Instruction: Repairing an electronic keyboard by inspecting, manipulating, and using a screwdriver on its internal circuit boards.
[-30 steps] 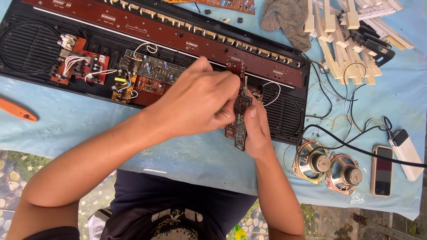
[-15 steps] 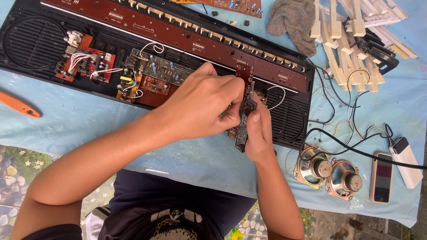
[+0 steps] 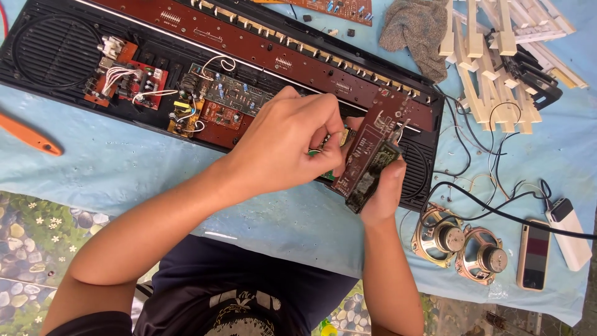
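the right hand (image 3: 380,186) grips a narrow brown circuit board (image 3: 368,158), held tilted over the right end of the opened keyboard case (image 3: 56,50) – the left hand (image 3: 283,149) is curled over the board's upper left edge, fingertips pinched on something small that i can't make out; two loose speakers (image 3: 463,246), a phone (image 3: 535,254) and a grey rag (image 3: 413,31) lie on the blue cloth (image 3: 124,174)

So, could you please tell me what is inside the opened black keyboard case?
Inside the black keyboard case are a long brown circuit board, smaller circuit boards with white wires, and round speaker grilles. The left hand covers the part beneath it.
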